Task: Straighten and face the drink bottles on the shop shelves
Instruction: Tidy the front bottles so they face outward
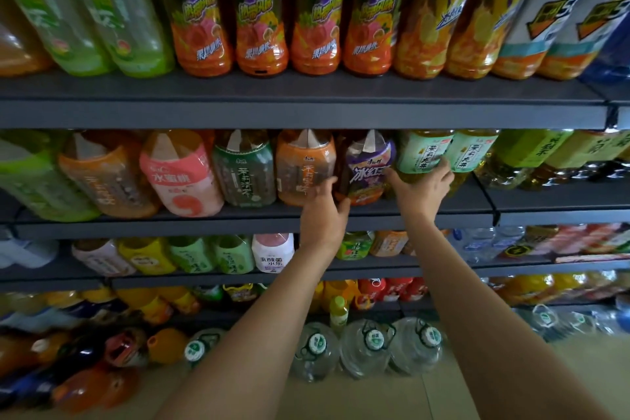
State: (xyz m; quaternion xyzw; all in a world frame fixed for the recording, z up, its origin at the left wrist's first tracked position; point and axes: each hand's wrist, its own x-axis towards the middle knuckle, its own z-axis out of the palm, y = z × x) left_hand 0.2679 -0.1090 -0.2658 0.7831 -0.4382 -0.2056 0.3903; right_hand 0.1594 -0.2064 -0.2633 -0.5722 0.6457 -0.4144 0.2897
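Cupping the purple-labelled plastic tea bottle (370,169) between our left hand (324,211) and right hand (422,187), we needed its label square.

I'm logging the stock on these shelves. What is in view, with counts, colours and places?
Purple-label tea bottles: four, top shelf centre.
Yellow-label tea bottles: two, top shelf, right of them.
Pink-label bottle: one, second shelf.
Purple-label bottle: one, second shelf, between the hands.
Pale green-label bottles: two, second shelf right.
Clear water jugs: several, floor.
Left hand: on the purple-label bottle's left side.
Right hand: touching a pale green-label bottle.
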